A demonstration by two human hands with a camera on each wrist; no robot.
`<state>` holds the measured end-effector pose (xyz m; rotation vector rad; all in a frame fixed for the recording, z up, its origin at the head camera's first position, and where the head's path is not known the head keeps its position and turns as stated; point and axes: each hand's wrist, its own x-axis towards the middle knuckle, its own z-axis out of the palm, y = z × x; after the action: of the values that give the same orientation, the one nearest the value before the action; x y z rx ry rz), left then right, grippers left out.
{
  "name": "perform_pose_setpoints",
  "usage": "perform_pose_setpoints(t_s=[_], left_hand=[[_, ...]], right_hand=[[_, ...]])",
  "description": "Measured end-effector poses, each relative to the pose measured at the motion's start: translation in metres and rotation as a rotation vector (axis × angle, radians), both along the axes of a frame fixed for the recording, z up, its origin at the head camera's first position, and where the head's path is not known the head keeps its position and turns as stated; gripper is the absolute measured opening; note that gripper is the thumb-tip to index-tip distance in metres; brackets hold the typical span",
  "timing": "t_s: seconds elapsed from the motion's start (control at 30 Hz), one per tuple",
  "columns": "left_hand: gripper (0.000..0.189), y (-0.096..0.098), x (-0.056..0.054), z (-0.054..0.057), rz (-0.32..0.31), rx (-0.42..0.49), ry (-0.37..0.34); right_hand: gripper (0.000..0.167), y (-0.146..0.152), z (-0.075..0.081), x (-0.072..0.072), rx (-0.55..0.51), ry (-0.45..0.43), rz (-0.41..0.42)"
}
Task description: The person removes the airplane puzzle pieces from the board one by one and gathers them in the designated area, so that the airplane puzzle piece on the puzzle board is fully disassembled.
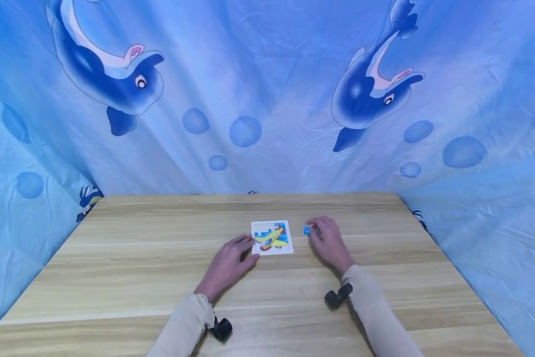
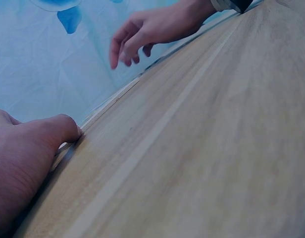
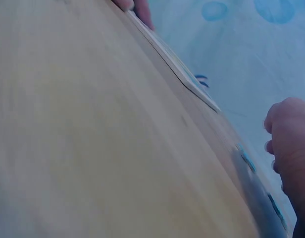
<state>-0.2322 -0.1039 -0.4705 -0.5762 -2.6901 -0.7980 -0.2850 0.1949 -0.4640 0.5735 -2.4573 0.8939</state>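
Observation:
A square jigsaw puzzle with a white frame and a yellow airplane picture lies flat on the table. Bare backing shows in its upper left. My left hand rests at the frame's left side, fingertips along that edge and the thumb by the near corner. To the right of the frame, my right hand hovers low with loosely bent fingers. Below it, the right wrist view shows one blue puzzle piece and a second blue piece on the table. Nothing shows between the right fingers in the left wrist view.
The wooden table reaches back to a blue curtain printed with dolphins and bubbles. A dark wrist camera sits by the left sleeve, and another camera by the right sleeve.

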Motion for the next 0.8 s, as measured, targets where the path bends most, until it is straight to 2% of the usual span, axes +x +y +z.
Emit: perform_pose_setpoints(t_s=[0.23,0.43,0.8], left_hand=[[0.050,-0.001,0.001,0.000,0.011,-0.007,-0.007],[0.050,-0.001,0.002,0.000,0.010,-0.005,-0.014],[0.049,0.000,0.000,0.002,-0.006,0.012,-0.012]], right_hand=[[0.019,-0.026,-0.001,-0.001,0.040,-0.075,0.020],[0.019,-0.043,0.000,-0.004,0.071,-0.076,0.038],[0.020,-0.061,0.002,-0.008,0.148,-0.139,-0.017]])
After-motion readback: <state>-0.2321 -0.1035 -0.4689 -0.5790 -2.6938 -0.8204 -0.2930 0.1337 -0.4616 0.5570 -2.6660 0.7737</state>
